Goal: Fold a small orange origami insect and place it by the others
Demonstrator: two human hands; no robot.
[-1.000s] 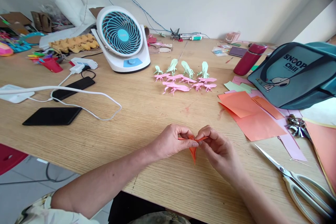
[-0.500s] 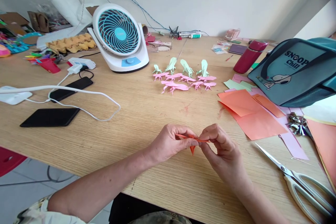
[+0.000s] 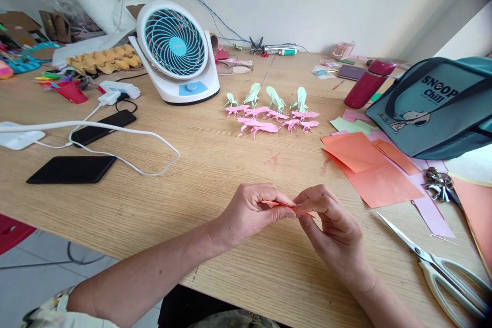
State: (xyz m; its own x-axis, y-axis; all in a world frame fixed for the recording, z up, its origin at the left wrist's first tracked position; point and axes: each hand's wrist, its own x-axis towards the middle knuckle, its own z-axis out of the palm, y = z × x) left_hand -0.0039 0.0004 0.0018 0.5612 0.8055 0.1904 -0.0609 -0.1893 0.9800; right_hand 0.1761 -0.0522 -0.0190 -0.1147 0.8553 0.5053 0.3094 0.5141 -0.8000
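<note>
Above table [image 3: 215,164] near edge: left hand [image 3: 249,212], right hand [image 3: 330,220] both pinch orange folded paper [image 3: 286,206] tight between fingertips, just off wood. Risk: uneven pull likely tears thin flap; twisted pinch skews crease; slack fingers drop piece.

A white fan [image 3: 176,43] with a blue grille stands at the back of the wooden desk [image 3: 215,159]. Just right of it, pink and green folded paper figures [image 3: 269,113] cluster together. At the left lie two dark phones [image 3: 71,169] beside a looping white cable [image 3: 126,136]. Orange sheets [image 3: 369,169], scissors [image 3: 442,266], a teal bag [image 3: 434,107] and what looks like a red bottle [image 3: 367,84] fill the right side.
</note>
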